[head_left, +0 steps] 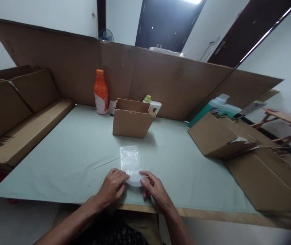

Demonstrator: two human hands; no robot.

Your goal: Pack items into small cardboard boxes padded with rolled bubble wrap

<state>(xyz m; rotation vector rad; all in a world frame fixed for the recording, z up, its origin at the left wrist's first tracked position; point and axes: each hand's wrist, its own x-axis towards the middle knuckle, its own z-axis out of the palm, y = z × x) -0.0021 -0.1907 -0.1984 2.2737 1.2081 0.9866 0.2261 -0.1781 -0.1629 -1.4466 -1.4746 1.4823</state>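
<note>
We had a clear, bubble-textured sheet of plastic wrap point(130, 160) lying flat on the tabletop point(71, 146), which was spread with a pale green cloth. The sheet's long axis ran toward twelve o'clock, away from us, and its near end, at six o'clock, was whitish and rounded. Our left grip point(113, 183), a bare hand, met that near end at about eight o'clock, its fingertips against the edge. Our right grip point(154, 189), also bare, reached it from about four o'clock, the forefinger and thumb at the opposite edge with a small gap showing between their tips. The near end thus lay between the two hands, while the far part stretched beyond them, uncovered. We could not tell whether either hand was pinching the plastic or only touching it.

At twelve o'clock from the sheet, just past its far end, we saw a small open brown cardboard box point(131, 122), with a white jug with a green cap point(157, 106) partly hidden behind it. An orange plastic bottle with an orange cap point(101, 95) stood upright at eleven o'clock, and a teal-filled clear bottle point(203, 112) sat at two o'clock.
</note>
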